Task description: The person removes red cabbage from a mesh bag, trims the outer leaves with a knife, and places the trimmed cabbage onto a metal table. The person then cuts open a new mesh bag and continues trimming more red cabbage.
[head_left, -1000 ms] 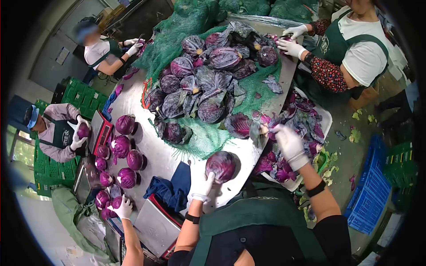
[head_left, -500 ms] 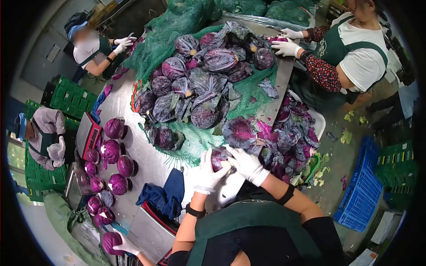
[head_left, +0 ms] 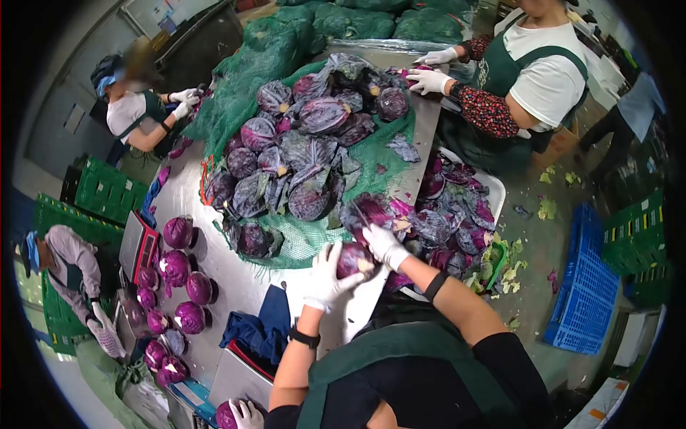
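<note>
My left hand [head_left: 329,279], in a white glove, is wrapped round a red cabbage [head_left: 354,260] at the table's near edge. My right hand [head_left: 384,247], also gloved, is closed on a loose outer leaf [head_left: 363,214] just beyond the cabbage. Past my hands, a heap of unpeeled red cabbages [head_left: 307,154] lies on green netting [head_left: 300,247]. Stripped leaves [head_left: 450,222] fill a white tub to the right.
Trimmed cabbages [head_left: 175,268] stand in rows at left beside a red-edged scale [head_left: 138,247]. Blue cloth [head_left: 261,329] lies near my left forearm. Co-workers are at right, upper left and lower left; another gloved hand [head_left: 246,415] holds a cabbage at the bottom.
My right hand has moved away from the cabbage with a leaf. The view has shifted, and the other person's hand with a cabbage at the bottom has moved right and down.
</note>
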Demonstrator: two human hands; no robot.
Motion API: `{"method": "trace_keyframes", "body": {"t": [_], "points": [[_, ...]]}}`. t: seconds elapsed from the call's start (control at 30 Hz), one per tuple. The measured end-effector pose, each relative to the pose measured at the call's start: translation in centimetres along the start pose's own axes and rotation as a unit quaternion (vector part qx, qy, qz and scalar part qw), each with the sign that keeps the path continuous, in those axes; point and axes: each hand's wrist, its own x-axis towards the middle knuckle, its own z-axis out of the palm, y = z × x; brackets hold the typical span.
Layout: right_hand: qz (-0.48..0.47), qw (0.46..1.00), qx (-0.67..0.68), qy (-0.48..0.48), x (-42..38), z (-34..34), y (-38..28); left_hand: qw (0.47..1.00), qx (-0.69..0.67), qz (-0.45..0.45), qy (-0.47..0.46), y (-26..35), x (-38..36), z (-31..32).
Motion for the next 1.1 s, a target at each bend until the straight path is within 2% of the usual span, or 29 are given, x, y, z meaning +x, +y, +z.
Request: {"method": "trace_keyframes", "body": {"t": [0.03,0.07,0.1,0.13,0.17,0.2,0.23,0.27,0.3,0.33,0.37,0.4,0.43,0.47,0.53,0.6,0.67,0.8,0.87,0.93,0.97,1.0,1.07,1.1], "points": [[0.055,0.994,0.096,-0.012,-0.8,-0.1,-1.0,1.0,0.019,-0.006,-0.005,0.7,-0.6,-0.6],[0.114,0.975,0.19,-0.031,-2.5,-0.3,-3.0,0.999,-0.033,-0.02,-0.02,0.2,-1.3,-0.8],[0.129,0.973,0.188,-0.044,-3.9,-0.8,-5.4,0.996,-0.087,-0.027,-0.017,-0.6,-2.2,-0.7],[0.087,0.976,0.194,-0.05,-4.6,-0.7,-5.8,0.99,-0.14,-0.032,-0.012,-1.9,-2.8,-0.4],[0.037,0.985,0.157,-0.068,-5.4,-0.7,-6.4,0.984,-0.139,-0.104,-0.032,-2.9,-3.6,-0.2],[-0.016,0.989,0.119,-0.084,-6.4,-0.8,-7.1,0.985,-0.122,-0.118,0.007,-3.5,-4.5,0.2],[-0.105,0.99,0.059,-0.077,-7.7,-1.2,-8.2,0.975,-0.15,-0.165,-0.001,-3.5,-4.7,0.3],[-0.088,0.991,0.033,-0.094,-8.5,-1.6,-8.2,0.96,-0.181,-0.212,-0.01,-3.1,-5.1,0.8],[-0.037,0.992,0.082,-0.085,-8.0,-1.3,-6.0,0.966,-0.176,-0.18,0.059,-2.1,-5.7,2.1],[0.016,0.989,0.128,-0.076,-7.4,-1.3,-3.8,0.966,-0.166,-0.193,0.053,1.2,-5.0,-0.5],[0.061,0.982,0.152,-0.093,-7.4,-2.6,-3.7,0.956,-0.197,-0.215,0.042,1.6,-4.6,0.1],[-0.025,0.993,-0.072,-0.085,-6.1,-3.4,-1.7,0.945,-0.229,-0.232,0.032,1.8,-4.0,0.5],[-0.082,0.979,-0.187,-0.014,-6.4,-4.1,-2.6,0.944,-0.265,-0.194,0.027,2.2,-3.4,0.5],[-0.135,0.944,-0.296,0.06,-7.1,-5.1,-4.3,0.97,-0.156,-0.186,-0.011,2.6,-2.9,0.5],[-0.136,0.967,-0.214,-0.021,-8.5,-6.3,-8.1,0.992,-0.079,-0.096,0.024,3.0,-2.7,1.9],[-0.144,0.941,-0.277,-0.134,-9.3,-6.1,-9.4,0.986,-0.141,-0.084,0.011,3.2,-2.6,2.6],[-0.174,0.919,-0.332,-0.123,-10.0,-4.9,-9.0,1.0,-0.013,0.003,0.014,3.2,-2.3,2.9],[-0.142,0.904,-0.38,-0.132,-9.8,-4.3,-8.8,0.998,-0.052,-0.009,-0.034,3.1,-2.3,2.5],[-0.192,0.916,-0.336,-0.106,-9.2,-4.5,-7.7,0.998,-0.064,-0.002,-0.026,2.7,-1.9,1.9],[-0.2,0.942,-0.23,-0.138,-8.1,-6.2,-7.4,0.99,-0.136,0.036,0.004,2.1,-1.4,0.9],[-0.07,0.979,-0.122,-0.147,-7.6,-7.2,-6.8,0.986,-0.163,0.042,-0.011,1.3,-1.4,0.3],[0.072,0.985,-0.055,-0.148,-6.5,-8.0,-5.3,0.976,-0.211,0.053,-0.025,-0.5,-1.5,0.7],[0.158,0.975,0.02,-0.155,-5.1,-10.3,-3.4,0.966,-0.246,0.006,-0.076,-3.0,-2.8,-0.4],[0.156,0.974,0.02,-0.161,-4.9,-9.8,-3.0,0.976,-0.21,0.043,-0.036,-4.5,-3.9,0.4]]}}
